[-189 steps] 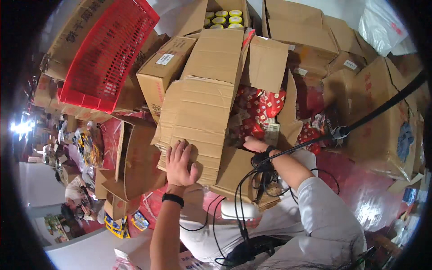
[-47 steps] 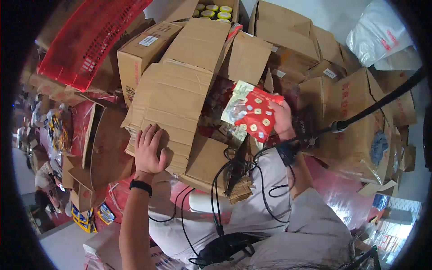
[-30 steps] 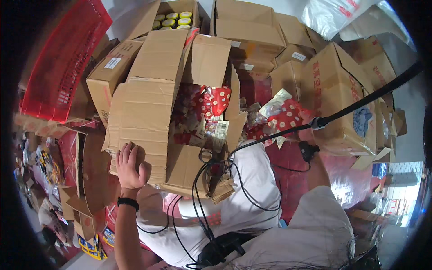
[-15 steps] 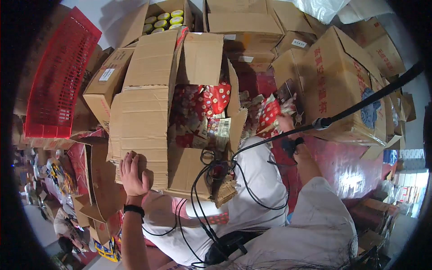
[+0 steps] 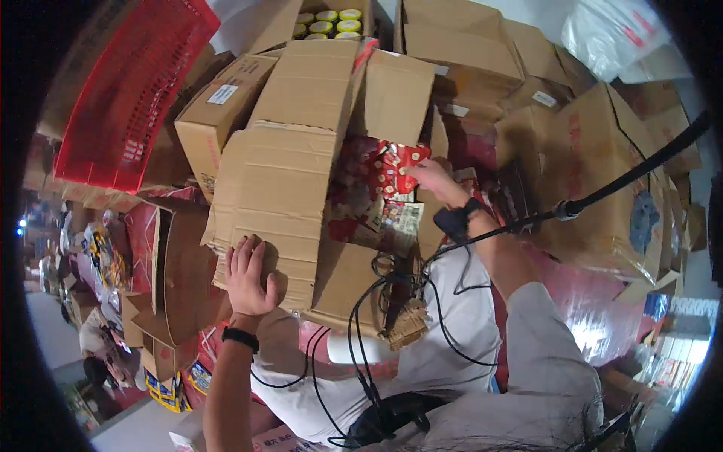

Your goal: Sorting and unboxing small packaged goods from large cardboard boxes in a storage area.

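My left hand (image 5: 250, 279) lies spread and flat on the broad side flap (image 5: 275, 188) of an open cardboard carton (image 5: 399, 94) in front of me. Inside the carton are several red and pale patterned packets. At its far right, my right hand (image 5: 437, 182) reaches in from the right with fingers closed on the edge of a red packet (image 5: 398, 160) dotted with pale squares. The fingertips are partly hidden. A packet with a pale printed panel (image 5: 401, 220) lies just nearer to me.
Black cables (image 5: 392, 275) hang over the carton's near edge and my lap. A black rod (image 5: 633, 177) crosses the right side. Big cartons (image 5: 595, 151) stand right and behind, a red plastic basket (image 5: 128, 105) at left. Yellow-rimmed cans (image 5: 324, 26) fill a box behind.
My right hand has moved left from the packets beside the carton to the red packet inside it. My left hand stays on the flap. The whole view has shifted.
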Demonstrator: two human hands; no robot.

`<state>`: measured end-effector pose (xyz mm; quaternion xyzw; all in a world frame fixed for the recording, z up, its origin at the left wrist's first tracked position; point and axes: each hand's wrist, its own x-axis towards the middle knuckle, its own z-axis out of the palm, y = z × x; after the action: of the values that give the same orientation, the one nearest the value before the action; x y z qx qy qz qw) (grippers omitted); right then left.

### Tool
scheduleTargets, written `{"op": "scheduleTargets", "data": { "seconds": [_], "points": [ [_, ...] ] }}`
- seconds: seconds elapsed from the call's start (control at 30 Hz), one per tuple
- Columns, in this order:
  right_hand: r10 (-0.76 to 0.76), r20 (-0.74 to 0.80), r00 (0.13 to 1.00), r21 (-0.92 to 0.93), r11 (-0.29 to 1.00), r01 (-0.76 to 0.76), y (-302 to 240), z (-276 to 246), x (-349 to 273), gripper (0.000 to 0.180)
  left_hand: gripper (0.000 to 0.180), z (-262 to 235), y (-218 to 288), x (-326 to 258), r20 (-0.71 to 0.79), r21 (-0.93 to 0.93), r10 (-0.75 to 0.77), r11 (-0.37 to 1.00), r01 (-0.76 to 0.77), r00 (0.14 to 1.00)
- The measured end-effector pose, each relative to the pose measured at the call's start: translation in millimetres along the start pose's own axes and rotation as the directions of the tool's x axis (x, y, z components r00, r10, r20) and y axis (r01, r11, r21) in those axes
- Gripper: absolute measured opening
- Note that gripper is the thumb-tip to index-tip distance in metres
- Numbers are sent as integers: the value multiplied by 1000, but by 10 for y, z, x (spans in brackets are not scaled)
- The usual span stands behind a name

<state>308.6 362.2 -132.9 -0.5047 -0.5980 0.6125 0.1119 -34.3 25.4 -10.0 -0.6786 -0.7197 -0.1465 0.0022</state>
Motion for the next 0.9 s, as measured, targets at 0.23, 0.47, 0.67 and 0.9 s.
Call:
{"op": "scheduleTargets", "data": {
  "seconds": [0.23,0.47,0.67,0.9],
  "points": [
    [-114,-475,872,-70,993,92,517,403,877,95,62,-35,44,6,28,-32,-69,997,70,997],
    [263,-667,697,423,904,64,1477,795,1311,60,63,-64,38,58,55,-27,-49,998,51,997],
    [175,-130,976,599,798,-63,1739,788,1295,65,63,-54,34,68,84,-7,-43,999,44,996],
    [292,79,953,771,588,-244,1313,762,1162,52,62,-63,40,76,96,8,-43,999,42,994]
  ]
}}
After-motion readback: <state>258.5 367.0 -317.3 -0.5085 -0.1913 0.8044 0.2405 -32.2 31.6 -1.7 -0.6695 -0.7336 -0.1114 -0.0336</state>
